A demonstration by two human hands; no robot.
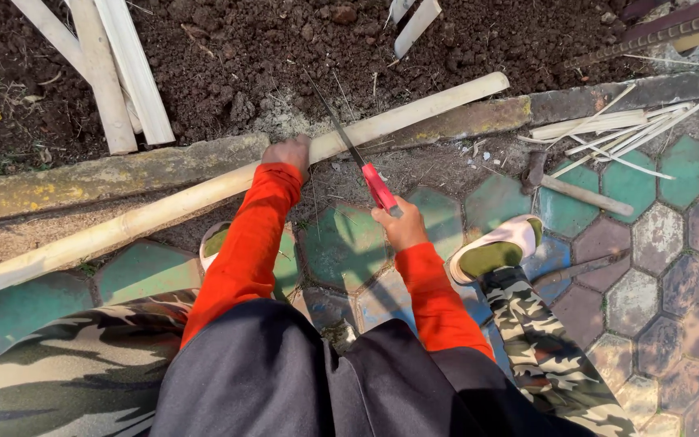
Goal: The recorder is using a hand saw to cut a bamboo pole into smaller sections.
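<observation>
Left hand [289, 152] steadies bamboo pole [163, 212] slanting lower-left to upper-right.

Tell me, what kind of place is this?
Probably a garden or yard edge outdoors. Dark, crumbly soil lies beyond a worn stone kerb, and faded green and grey hexagonal paving stones cover the ground, with pale split wooden strips lying about.

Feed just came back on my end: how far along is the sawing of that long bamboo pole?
Done: split strips are piled on the paving, more slats on the soil. In hand: the left hand pins the long bamboo pole on the curb; the right hand holds the red-handled saw, blade across it. Left: the pole looks unsevered.
</observation>
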